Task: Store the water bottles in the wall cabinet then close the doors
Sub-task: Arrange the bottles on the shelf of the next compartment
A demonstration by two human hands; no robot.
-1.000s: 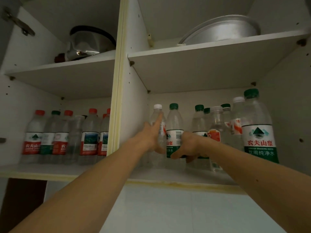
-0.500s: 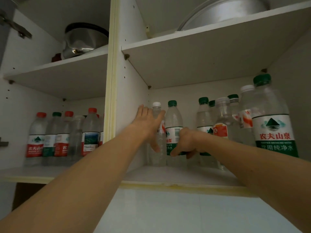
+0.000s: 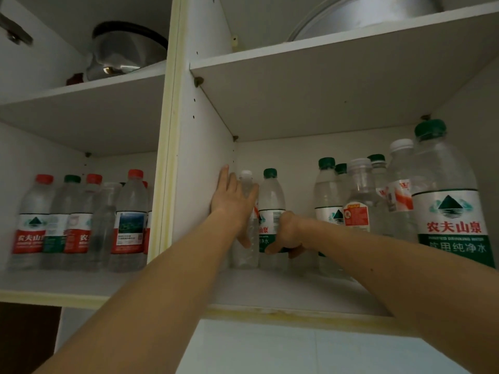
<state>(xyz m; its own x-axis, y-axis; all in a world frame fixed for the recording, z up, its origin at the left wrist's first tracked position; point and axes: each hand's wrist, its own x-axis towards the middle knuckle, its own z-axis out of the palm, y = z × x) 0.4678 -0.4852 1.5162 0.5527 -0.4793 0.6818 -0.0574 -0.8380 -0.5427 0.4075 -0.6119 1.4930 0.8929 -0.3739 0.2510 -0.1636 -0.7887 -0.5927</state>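
Arranging bottles on the lower shelf (image 3: 283, 288): left hand (image 3: 232, 201) lying flat, fingers straight, against white-cap bottle (image 3: 247, 220); right hand (image 3: 288, 236) gripping green-cap bottle (image 3: 270, 203). Next, likely: releasing, withdrawing, closing doors.

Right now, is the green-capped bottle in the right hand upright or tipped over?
Upright. The green-capped bottle stands on the lower shelf, cap on top, with the right hand gripping its label.

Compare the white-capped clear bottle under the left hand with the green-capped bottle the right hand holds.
The white-capped clear plastic bottle shows little label; the green-capped clear plastic bottle wears a white-and-green one. The left hand lies flat against the first; the right hand grips the second. Both stand upright on the lower right shelf.
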